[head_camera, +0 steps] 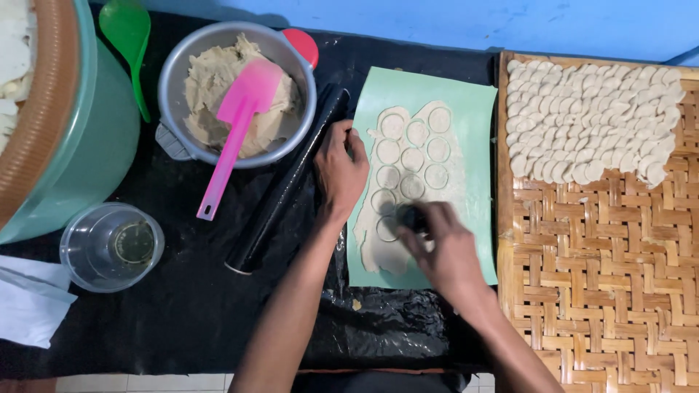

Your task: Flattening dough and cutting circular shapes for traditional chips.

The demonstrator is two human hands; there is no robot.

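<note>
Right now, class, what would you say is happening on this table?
A person is cutting circles out of a thin sheet of pale rolled dough lying on a light green mat. The right hand presses a small dark round cutter into the dough's lower part, while the left hand steadies the mat's left edge. Many folded pale dough pieces fill the top of a woven bamboo tray. A grey metal bowl of filling holds a pink spatula.

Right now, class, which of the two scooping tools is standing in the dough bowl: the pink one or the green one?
The pink spatula: its blade rests on the dough in the grey bowl. The green spoon lies outside, on the black sheet beside the bowl.
</note>
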